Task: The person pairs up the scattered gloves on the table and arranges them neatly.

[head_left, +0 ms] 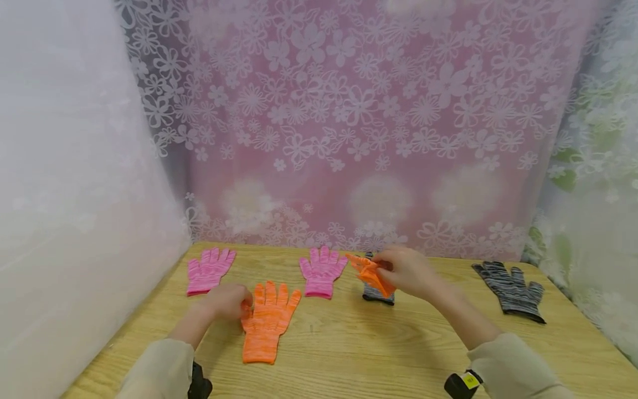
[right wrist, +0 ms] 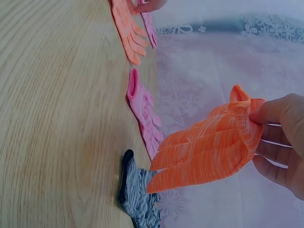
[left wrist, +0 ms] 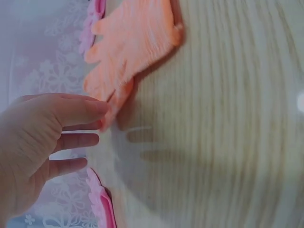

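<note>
Your sleeves (head_left: 157, 368) lie nearest the camera, with a black wrist camera (head_left: 461, 386) beside the right one. Your left hand (head_left: 226, 302) is at the left edge of a flat orange glove (head_left: 269, 321) on the worktop (head_left: 339, 354); thumb and forefinger pinch the glove's leftmost tip. Your right hand (head_left: 408, 270) grasps a second orange glove (right wrist: 204, 147) at its cuff, fingers opposed to thumb, raised before a grey glove (head_left: 379, 295), which it partly covers in the head view.

Handling, as judged: both orange gloves look knitted and should prove light, soft and limp, not fragile, with little slip but ready folding. Take hold at the cuff, the surest spot.

Orientation: the flat glove's long axis runs front to back, cuff toward you, tips toward the curtain (head_left: 349, 127). The raised glove slopes from your hand toward the lower left of the right wrist view, tips leading.
</note>
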`<state>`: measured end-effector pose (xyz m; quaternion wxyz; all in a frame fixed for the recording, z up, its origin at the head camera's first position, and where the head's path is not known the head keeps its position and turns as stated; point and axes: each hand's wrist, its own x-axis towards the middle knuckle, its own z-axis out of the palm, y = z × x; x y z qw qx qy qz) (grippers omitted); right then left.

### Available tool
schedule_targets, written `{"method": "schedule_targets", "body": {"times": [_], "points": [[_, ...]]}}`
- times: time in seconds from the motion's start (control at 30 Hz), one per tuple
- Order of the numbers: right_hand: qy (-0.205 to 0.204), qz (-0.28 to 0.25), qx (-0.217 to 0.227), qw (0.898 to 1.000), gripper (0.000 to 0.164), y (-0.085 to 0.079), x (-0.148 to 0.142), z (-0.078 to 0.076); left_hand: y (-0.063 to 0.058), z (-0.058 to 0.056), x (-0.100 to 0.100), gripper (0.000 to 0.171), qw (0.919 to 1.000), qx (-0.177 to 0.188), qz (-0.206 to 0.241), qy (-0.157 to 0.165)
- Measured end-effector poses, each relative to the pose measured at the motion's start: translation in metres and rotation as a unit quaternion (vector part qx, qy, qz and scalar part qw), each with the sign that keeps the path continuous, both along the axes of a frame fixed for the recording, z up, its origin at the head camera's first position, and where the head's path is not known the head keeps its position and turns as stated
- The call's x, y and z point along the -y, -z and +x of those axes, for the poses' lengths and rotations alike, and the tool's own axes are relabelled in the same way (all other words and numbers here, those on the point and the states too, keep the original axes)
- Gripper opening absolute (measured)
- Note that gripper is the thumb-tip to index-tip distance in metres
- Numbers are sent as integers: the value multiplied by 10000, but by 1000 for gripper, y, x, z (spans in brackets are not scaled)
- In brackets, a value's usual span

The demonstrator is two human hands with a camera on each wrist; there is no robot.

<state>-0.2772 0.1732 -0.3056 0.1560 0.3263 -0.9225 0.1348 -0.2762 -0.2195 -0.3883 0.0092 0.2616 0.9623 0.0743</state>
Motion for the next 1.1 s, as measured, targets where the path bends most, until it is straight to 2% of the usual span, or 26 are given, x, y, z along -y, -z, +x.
{"method": "schedule_targets", "body": {"times": [0.2,0.3,0.53,0.8,0.97,1.1], "points": [[-160,86,299,9994,14,6,17,0,2,2,6,4,9985,-122,-111,517],[-287,184,340,9988,13,12,26,0,5,3,7,2,9977,-157,-88,650],[-483,190,-309,9982,10,27,55,0,12,4,13,5,9968,-175,-76,771],[-650,-6,-848,9943,10,26,98,2,15,9,18,12,9946,-407,-122,948],[-1094,71,-1139,9874,9,33,124,2,17,10,19,13,9899,-769,-432,1109],[-1315,225,-1209,9837,9,42,139,3,22,10,19,11,9803,-1194,-898,1292]]}}
